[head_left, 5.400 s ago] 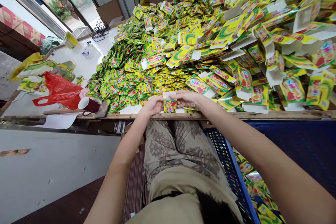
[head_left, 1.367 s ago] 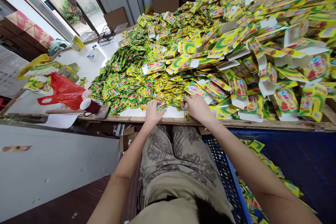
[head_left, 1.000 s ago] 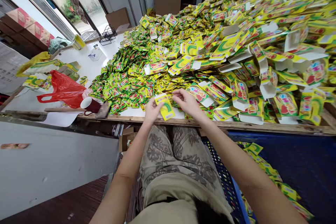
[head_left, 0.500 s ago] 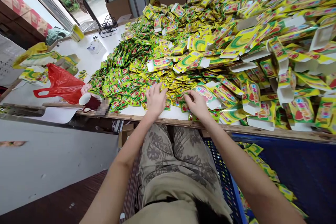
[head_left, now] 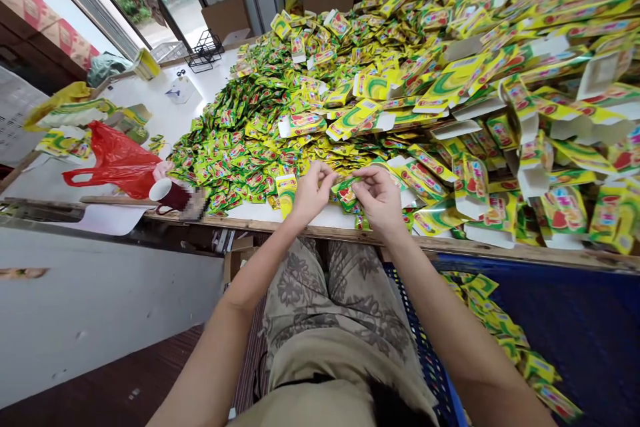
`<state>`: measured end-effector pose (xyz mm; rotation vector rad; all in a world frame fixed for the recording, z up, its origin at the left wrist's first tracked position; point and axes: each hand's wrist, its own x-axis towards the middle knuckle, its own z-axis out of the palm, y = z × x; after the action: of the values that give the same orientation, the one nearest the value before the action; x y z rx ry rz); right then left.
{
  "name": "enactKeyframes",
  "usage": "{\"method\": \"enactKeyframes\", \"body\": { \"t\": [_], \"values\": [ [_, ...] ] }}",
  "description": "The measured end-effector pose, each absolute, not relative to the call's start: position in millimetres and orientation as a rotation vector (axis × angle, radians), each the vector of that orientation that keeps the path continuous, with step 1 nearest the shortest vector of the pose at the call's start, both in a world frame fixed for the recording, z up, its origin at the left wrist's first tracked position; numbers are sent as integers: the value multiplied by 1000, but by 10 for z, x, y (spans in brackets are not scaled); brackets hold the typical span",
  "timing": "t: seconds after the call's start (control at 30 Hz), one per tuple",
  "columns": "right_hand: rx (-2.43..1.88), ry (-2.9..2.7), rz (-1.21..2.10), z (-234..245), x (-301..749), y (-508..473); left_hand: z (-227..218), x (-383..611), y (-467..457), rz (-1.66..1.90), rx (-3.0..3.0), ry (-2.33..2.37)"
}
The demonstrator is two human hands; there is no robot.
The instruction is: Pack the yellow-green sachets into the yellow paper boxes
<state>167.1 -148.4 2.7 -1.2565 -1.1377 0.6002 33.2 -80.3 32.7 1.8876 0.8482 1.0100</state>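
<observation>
Both my hands are close together above the near edge of the table. My right hand [head_left: 380, 197] pinches a small green and yellow packet [head_left: 346, 193] with a red fruit print between thumb and fingers. At the packet's left end, my left hand [head_left: 314, 192] has thumb and fingertips pressed together; what they grip is hidden. A yellow carton [head_left: 287, 192] with a white end shows just left of my left hand, partly covered by it. Behind my fingers spreads a heap of similar small packets [head_left: 240, 153].
Printed cartons [head_left: 470, 183], several with open flaps, pile up on the right. Left stand a dark red mug [head_left: 173, 195] and a red plastic bag [head_left: 117, 160]. A black wire rack [head_left: 205, 50] is farther back. Below the wooden table edge, a blue crate [head_left: 425, 353] stands near more packets [head_left: 500, 327].
My hands have come closer together, the left moving right. The packet at my right fingertips now shows between them. The yellow carton beside my left hand has come into view.
</observation>
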Motion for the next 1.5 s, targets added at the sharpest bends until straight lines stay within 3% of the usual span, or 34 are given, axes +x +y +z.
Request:
{"method": "enactKeyframes", "body": {
  "t": [0.3,0.47,0.67,0.9,1.07,1.23,1.37,1.5],
  "values": [
    [-1265,-1329,432,77,1555,-1628,240,162,-1093,891,1286,849],
    [-1253,-1551,371,237,1534,-1725,270,137,-1159,828,1462,727],
    [-1357,-1395,424,151,1501,-1751,143,111,-1171,915,1578,773],
    [-1358,-1705,646,140,1605,-1692,126,33,-1320,871,1954,859],
    [-1634,-1490,661,-39,1733,-1632,31,-164,-1310,1071,2138,1415],
    [-1509,-1297,771,-259,1660,-1563,-141,-231,-1060,961,1946,1954],
    [-1335,-1201,837,-311,1611,-1538,-135,-283,-985,1117,1843,1784],
    [-1270,-1059,760,-156,1633,-1537,-53,-379,-1121,1052,1459,1217]
  ]
}}
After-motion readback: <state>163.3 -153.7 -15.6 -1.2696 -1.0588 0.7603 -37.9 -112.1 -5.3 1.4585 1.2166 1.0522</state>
